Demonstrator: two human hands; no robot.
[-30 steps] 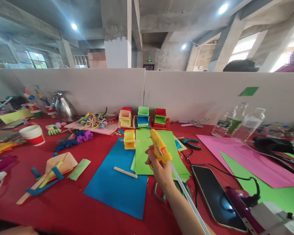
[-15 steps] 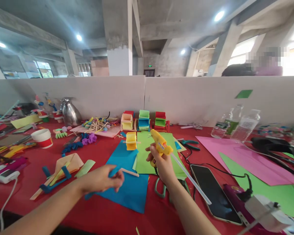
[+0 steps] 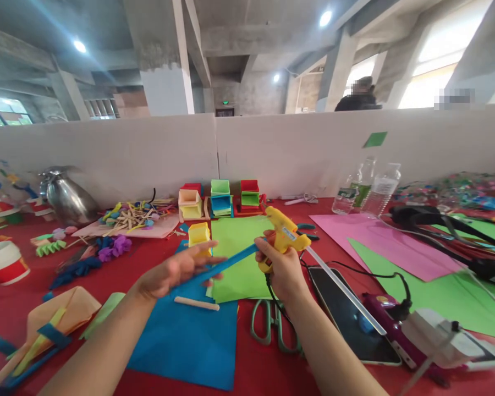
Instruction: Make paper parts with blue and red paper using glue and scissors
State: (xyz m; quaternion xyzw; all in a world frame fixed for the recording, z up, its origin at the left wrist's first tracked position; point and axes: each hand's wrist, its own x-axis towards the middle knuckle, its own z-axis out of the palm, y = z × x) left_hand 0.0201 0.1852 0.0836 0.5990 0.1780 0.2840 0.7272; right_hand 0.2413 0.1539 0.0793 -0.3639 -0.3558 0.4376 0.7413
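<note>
My right hand (image 3: 286, 269) grips a yellow hot glue gun (image 3: 284, 234) with a long clear glue stick (image 3: 346, 289) out of its back. Between that hand's thumb and finger is pinched one end of a blue paper strip (image 3: 237, 257). My left hand (image 3: 171, 272), slightly blurred, has its fingers apart beside the strip's other end; whether it touches the strip is unclear. Below lies a blue paper sheet (image 3: 190, 352) with a small wooden stick (image 3: 197, 303) on it. Behind my left fingers stands a yellow folded-paper box (image 3: 198, 234), partly on green paper (image 3: 247, 275).
Green-handled scissors (image 3: 274, 327) and a phone (image 3: 334, 308) lie by my right forearm, near a purple power strip (image 3: 390, 324). Bottles (image 3: 381, 190) stand back right, a steel jug (image 3: 68, 195) back left. Colourful paper boxes (image 3: 220, 198) line the white partition (image 3: 272, 148).
The blue strip now reaches to my right hand, which pinches its end along with the glue gun. My left hand has opened from a closed grip on it. The view has turned right.
</note>
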